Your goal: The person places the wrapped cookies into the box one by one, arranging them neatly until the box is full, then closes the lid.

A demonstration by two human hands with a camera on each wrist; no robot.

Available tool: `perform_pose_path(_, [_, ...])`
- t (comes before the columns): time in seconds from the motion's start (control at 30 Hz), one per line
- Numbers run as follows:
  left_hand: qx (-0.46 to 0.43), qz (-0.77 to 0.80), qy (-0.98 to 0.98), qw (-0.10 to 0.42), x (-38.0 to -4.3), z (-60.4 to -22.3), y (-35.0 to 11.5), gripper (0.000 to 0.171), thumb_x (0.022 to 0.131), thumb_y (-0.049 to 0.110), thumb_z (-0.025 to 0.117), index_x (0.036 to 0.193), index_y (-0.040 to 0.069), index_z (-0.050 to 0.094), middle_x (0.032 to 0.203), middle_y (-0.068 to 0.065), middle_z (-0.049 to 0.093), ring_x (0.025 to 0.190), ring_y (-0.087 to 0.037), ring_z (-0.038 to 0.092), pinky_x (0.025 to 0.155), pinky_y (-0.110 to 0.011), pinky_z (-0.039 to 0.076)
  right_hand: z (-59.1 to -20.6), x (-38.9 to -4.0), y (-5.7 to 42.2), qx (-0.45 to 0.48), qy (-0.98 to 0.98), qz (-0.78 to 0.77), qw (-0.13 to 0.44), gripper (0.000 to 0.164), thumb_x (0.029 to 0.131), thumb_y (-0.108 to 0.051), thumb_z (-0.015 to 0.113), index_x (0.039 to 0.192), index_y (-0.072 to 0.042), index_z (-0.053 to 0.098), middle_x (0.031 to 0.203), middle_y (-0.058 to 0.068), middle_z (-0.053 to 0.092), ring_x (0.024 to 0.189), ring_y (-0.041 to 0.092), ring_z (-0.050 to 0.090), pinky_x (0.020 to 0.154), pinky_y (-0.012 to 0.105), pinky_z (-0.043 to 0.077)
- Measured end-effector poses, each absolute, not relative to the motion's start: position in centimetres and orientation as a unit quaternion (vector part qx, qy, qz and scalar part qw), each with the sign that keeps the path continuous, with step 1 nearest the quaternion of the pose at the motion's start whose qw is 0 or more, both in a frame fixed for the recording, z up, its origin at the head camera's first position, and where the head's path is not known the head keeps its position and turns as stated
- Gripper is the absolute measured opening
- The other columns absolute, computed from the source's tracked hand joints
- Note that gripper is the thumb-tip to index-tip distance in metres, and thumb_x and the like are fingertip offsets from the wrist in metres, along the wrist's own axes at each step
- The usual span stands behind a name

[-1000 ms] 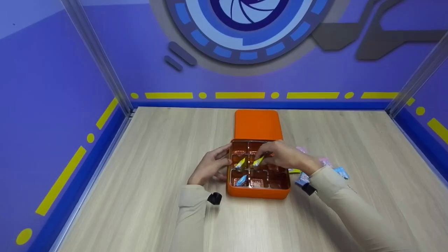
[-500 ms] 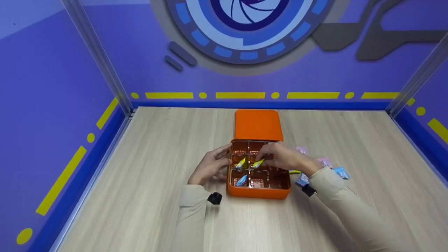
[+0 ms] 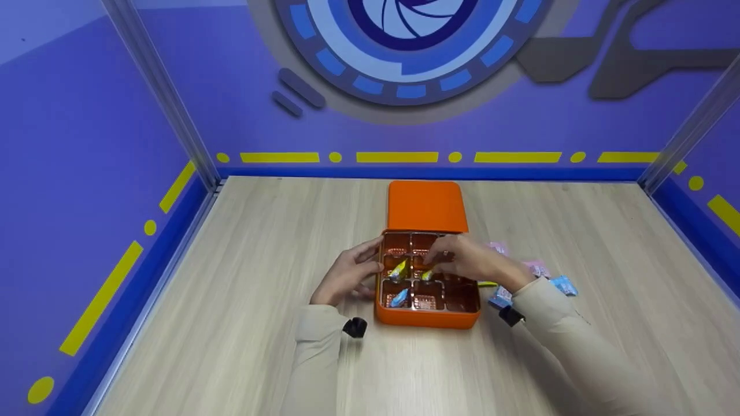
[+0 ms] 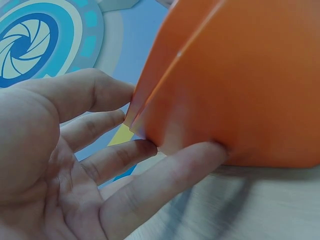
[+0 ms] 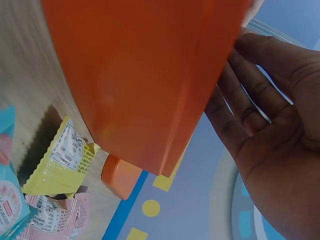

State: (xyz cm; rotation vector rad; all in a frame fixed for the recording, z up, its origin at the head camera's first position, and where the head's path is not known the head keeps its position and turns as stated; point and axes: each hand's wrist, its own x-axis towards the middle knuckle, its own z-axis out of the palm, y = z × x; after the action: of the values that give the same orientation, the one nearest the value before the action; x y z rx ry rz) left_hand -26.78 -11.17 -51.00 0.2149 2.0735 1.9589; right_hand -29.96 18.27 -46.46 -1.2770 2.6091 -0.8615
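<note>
An orange box (image 3: 428, 319) with a clear divided insert stands on the table. My left hand (image 3: 345, 274) rests its fingers against the box's left side; in the left wrist view its fingers are extended and touch the orange wall (image 4: 240, 100). My right hand (image 3: 465, 257) reaches into the box over the middle compartment, thumb and forefinger apart. Just below them lies a small yellow-wrapped candy (image 3: 427, 275). In the right wrist view the box wall hides these fingertips. Another yellow candy (image 3: 398, 270) lies in the middle-left compartment, and a blue one (image 3: 399, 298) in the front-left compartment.
The orange lid (image 3: 426, 206) lies flat behind the box. To its right, partly under my right forearm, are several wrapped candies: blue ones (image 3: 563, 285), pink ones (image 3: 537, 268) and a yellow one (image 5: 62, 162). Printed panels (image 3: 347, 133) wall in the table.
The yellow candy at my right fingers has dropped lower into the middle compartment, and the thumb and forefinger have parted from it. My left hand and the box have stayed still.
</note>
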Motion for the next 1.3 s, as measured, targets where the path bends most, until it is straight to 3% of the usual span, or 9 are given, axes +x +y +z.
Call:
perform_pose_path(0.5, [0.071, 0.672, 0.723, 0.144, -26.7, -51.0, -11.2, 0.067, 0.099, 0.005, 0.067, 0.162, 0.016, 0.047, 0.163, -0.019, 0.045, 0.127, -0.034, 0.065, 0.058, -0.036, 0.063, -46.0, -28.7, 19.1, -0.374, 0.866, -0.324, 0.076, 0.021, 0.099, -0.01, 0.076, 0.119, -0.005, 0.077, 0.115, 0.01, 0.075, 0.102, 0.026, 0.068, 0.094, 0.049, 0.059])
perform_pose_path(0.67, [0.067, 0.673, 0.721, 0.148, -26.7, -50.9, -11.2, 0.068, 0.099, 0.004, 0.068, 0.162, 0.016, 0.046, 0.163, -0.018, 0.044, 0.127, -0.034, 0.065, 0.061, -0.038, 0.064, -46.0, -28.4, 19.7, -0.362, 0.867, -0.336, 0.069, 0.022, 0.1, -0.015, 0.076, 0.12, -0.006, 0.077, 0.117, 0.01, 0.075, 0.101, 0.025, 0.069, 0.092, 0.048, 0.06])
perform_pose_path(0.93, [0.08, 0.67, 0.724, 0.143, -26.8, -51.0, -11.2, 0.066, 0.1, 0.003, 0.065, 0.163, 0.015, 0.046, 0.163, -0.016, 0.045, 0.126, -0.03, 0.066, 0.055, -0.031, 0.061, -46.0, -28.1, 20.5, -0.352, 0.864, -0.353, 0.065, 0.018, 0.1, -0.014, 0.077, 0.116, -0.006, 0.077, 0.112, 0.007, 0.076, 0.095, 0.024, 0.069, 0.088, 0.045, 0.061])
perform_pose_path(1.1, [0.084, 0.671, 0.723, 0.142, -26.8, -51.0, -11.3, 0.066, 0.101, 0.004, 0.065, 0.163, 0.014, 0.045, 0.163, -0.018, 0.044, 0.126, -0.032, 0.066, 0.057, -0.035, 0.063, -46.0, -27.8, 21.0, -0.348, 0.865, -0.358, 0.056, 0.021, 0.099, -0.014, 0.077, 0.118, -0.006, 0.077, 0.115, 0.009, 0.075, 0.105, 0.032, 0.069, 0.092, 0.052, 0.059])
perform_pose_path(1.3, [0.084, 0.67, 0.723, 0.144, -26.7, -51.0, -11.3, 0.066, 0.101, 0.004, 0.064, 0.163, 0.014, 0.044, 0.163, -0.018, 0.044, 0.125, -0.032, 0.066, 0.061, -0.04, 0.064, -45.9, -27.5, 21.7, -0.352, 0.863, -0.36, 0.041, 0.022, 0.099, -0.012, 0.077, 0.12, -0.004, 0.076, 0.116, 0.011, 0.074, 0.105, 0.034, 0.07, 0.092, 0.055, 0.059])
